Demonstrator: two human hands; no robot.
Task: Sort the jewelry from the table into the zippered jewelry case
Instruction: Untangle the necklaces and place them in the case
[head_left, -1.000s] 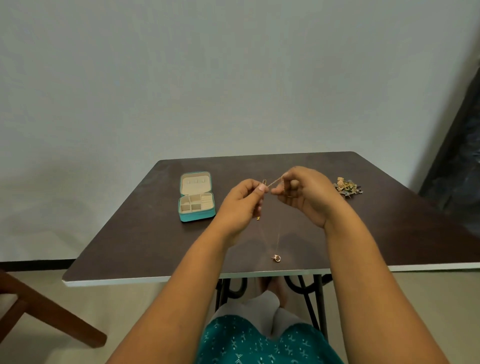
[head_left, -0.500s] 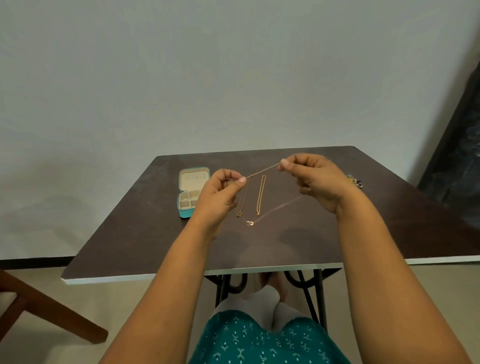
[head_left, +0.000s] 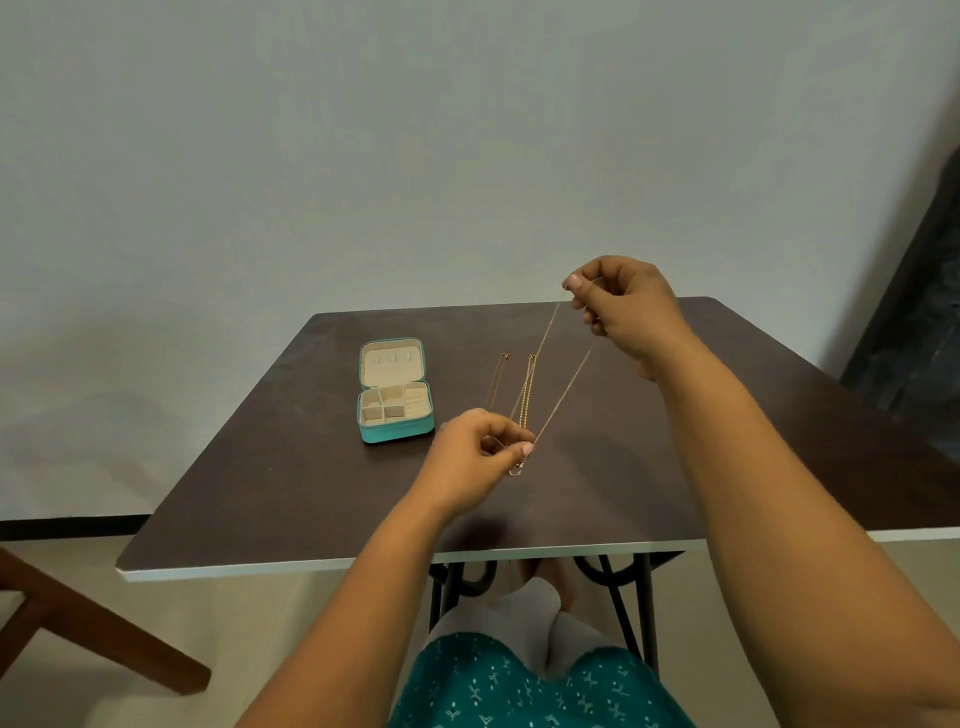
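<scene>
Head view: right hand (head_left: 621, 306) raised above the far part of the counter (head_left: 291, 483), thumb and forefinger pinched together on the upper end of a thin gold chain necklace (head_left: 558, 397). Left hand (head_left: 475, 457) lower and nearer, just over the counter, fingertips pinched on the other end of the same necklace, a small pendant or clasp hanging right below its fingers. Necklace stretched taut between both hands in two fine strands, running diagonally down from right hand to left hand. Just beyond the left hand, under the stretched strands, a thicker gold chain (head_left: 529, 387) lies straight on the counter; beside it, further to the left-hand side, a finer chain (head_left: 496, 379) lies flat, hard to make out. Teal zippered jewelry case (head_left: 395, 397) sits open on the counter to the outer side of the left hand, near but apart, lid upright, cream compartments inside; contents too small to tell. Brown wooden furniture piece (head_left: 78, 629) on the floor, far on the left-hand side, below the counter edge.
</scene>
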